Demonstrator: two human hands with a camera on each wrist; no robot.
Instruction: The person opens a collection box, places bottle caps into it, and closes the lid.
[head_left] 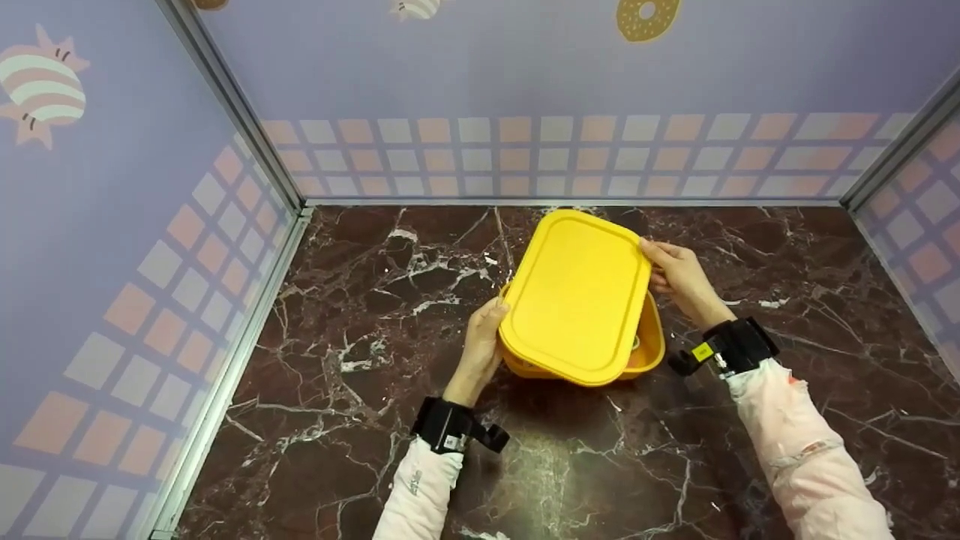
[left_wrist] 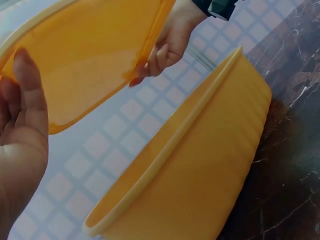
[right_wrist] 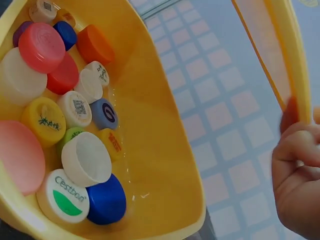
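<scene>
A yellow rectangular lid (head_left: 576, 296) is held up above a yellow plastic box (head_left: 649, 349), turned at an angle to it. My left hand (head_left: 484, 341) grips the lid's left edge, thumb on top and fingers beneath. At the opposite edge, near the far right corner, my right hand (head_left: 679, 277) pinches the lid. In the left wrist view a gap shows between the lid (left_wrist: 95, 60) and the box wall (left_wrist: 200, 160). Inside the box, the right wrist view shows many bottle caps, among them a white Cestbon cap (right_wrist: 63, 196), a blue cap (right_wrist: 107, 200) and an orange cap (right_wrist: 95, 44).
The box stands on a dark marbled tabletop (head_left: 360, 435) with white veins. Purple panels with pink and white checks rise behind (head_left: 465, 75) and at the left (head_left: 112, 247); another panel (head_left: 926, 247) stands at the right.
</scene>
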